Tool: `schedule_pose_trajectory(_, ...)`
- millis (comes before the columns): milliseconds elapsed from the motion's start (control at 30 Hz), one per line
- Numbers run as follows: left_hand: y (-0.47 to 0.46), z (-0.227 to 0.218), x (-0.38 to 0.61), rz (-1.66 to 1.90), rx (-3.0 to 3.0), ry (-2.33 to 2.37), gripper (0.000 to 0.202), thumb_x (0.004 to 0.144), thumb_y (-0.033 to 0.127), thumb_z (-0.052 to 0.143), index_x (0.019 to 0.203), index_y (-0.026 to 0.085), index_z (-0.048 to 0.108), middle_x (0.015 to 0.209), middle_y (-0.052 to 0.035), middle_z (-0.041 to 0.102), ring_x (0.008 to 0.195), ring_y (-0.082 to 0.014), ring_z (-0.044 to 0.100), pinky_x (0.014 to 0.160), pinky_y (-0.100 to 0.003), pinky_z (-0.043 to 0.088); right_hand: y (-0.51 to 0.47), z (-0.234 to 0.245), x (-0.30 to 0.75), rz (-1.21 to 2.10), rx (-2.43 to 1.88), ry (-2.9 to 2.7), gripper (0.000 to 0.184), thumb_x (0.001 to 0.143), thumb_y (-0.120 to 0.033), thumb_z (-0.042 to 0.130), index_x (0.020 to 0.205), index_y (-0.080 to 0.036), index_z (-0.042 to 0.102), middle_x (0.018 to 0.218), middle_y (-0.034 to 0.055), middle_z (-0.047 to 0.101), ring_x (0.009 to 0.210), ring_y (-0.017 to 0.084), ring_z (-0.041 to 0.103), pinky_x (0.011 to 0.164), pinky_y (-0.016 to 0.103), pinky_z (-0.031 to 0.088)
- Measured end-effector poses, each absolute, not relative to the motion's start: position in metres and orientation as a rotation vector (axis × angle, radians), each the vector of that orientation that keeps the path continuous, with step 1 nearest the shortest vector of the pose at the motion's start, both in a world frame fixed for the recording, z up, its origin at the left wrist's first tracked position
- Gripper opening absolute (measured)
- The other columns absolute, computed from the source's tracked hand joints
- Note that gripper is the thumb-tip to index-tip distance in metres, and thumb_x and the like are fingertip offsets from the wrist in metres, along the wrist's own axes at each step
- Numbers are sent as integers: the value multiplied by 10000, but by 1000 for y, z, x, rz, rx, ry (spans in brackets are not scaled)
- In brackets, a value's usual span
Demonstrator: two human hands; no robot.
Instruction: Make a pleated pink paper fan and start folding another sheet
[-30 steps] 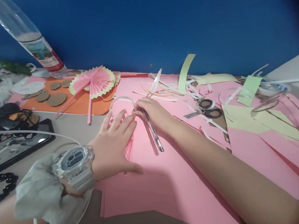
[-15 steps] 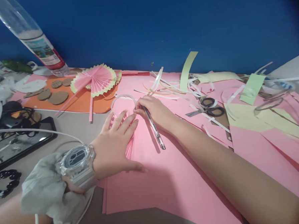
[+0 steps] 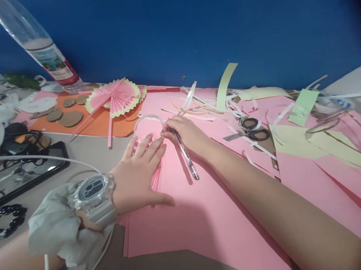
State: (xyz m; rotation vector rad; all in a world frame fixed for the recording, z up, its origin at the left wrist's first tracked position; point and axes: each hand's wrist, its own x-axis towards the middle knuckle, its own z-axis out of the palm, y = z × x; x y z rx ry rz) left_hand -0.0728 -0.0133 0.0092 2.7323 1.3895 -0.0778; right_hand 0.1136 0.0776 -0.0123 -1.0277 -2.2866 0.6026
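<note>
My left hand (image 3: 138, 173) lies flat with fingers stretched out, pressing a pleated pink paper piece onto a large pink sheet (image 3: 191, 219). A clear watch (image 3: 94, 194) and a grey scrunchie sit on that wrist. My right hand (image 3: 185, 136) is closed around a clear pen (image 3: 186, 155), its tip at the paper just beyond my left fingertips. A thin white paper ring (image 3: 148, 119) curves right behind both hands.
A finished pink and yellow paper fan (image 3: 114, 97) lies on an orange sheet (image 3: 89, 123) with brown cardboard discs. Black-handled scissors (image 3: 251, 130) rest among white and yellow paper strips at right. A plastic bottle (image 3: 35, 44) leans at the back left; a black tablet (image 3: 22, 171) lies at left.
Almost nothing has moved. The view shifted slightly; both hands keep their places on the pink paper, the pen still held at the same spot.
</note>
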Motion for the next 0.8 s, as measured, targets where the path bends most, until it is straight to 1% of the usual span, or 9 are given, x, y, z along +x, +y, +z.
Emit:
schedule_pose_trajectory(100, -13, 8, -73, -80, 2731, 1389, 1184, 639, 913, 327, 1479, 79, 283, 1569, -123, 223, 1455, -348, 90, 1155, -536, -31, 79, -12, 114, 617, -1022, -2293, 163, 913, -285, 514, 807, -187, 590, 828, 39, 597, 798, 186, 520, 736, 298, 353)
schedule_pose_trajectory(300, -15, 7, -72, -66, 2750, 1413, 1188, 638, 909, 345, 1485, 80, 264, 1576, -104, 208, 1458, -332, 79, 1164, -516, -28, 83, -14, 114, 632, -991, -2292, 114, 881, -249, 554, 796, -182, 591, 831, 41, 615, 793, 181, 527, 741, 295, 358)
schedule_pose_trajectory(500, -16, 7, -72, -72, 2746, 1418, 1179, 649, 902, 346, 1489, 80, 251, 1580, -102, 192, 1459, -332, 72, 1165, -518, -25, 82, -14, 115, 633, -1000, -2294, 124, 885, -256, 550, 797, -183, 596, 836, 41, 613, 799, 180, 528, 744, 297, 353)
schedule_pose_trajectory(600, -16, 7, -72, -58, 2750, 1420, 1182, 648, 907, 331, 1486, 76, 259, 1576, -106, 208, 1458, -334, 79, 1166, -518, -30, 81, -13, 114, 620, -1015, -2297, 127, 893, -257, 542, 804, -187, 599, 845, 40, 609, 812, 182, 526, 744, 298, 346)
schedule_pose_trajectory(700, -17, 7, -71, -64, 2756, 1426, 1192, 638, 911, 340, 1479, 68, 278, 1570, -113, 226, 1456, -337, 89, 1167, -519, -34, 80, -13, 114, 608, -1023, -2296, 147, 905, -273, 530, 804, -189, 595, 836, 37, 607, 807, 179, 524, 737, 292, 342)
schedule_pose_trajectory(800, -17, 8, -71, -77, 2749, 1434, 1203, 632, 919, 326, 1480, 68, 275, 1573, -110, 215, 1458, -334, 83, 1168, -515, -39, 80, -13, 113, 600, -1024, -2295, 180, 916, -293, 516, 791, -187, 590, 813, 32, 604, 787, 176, 523, 725, 287, 342)
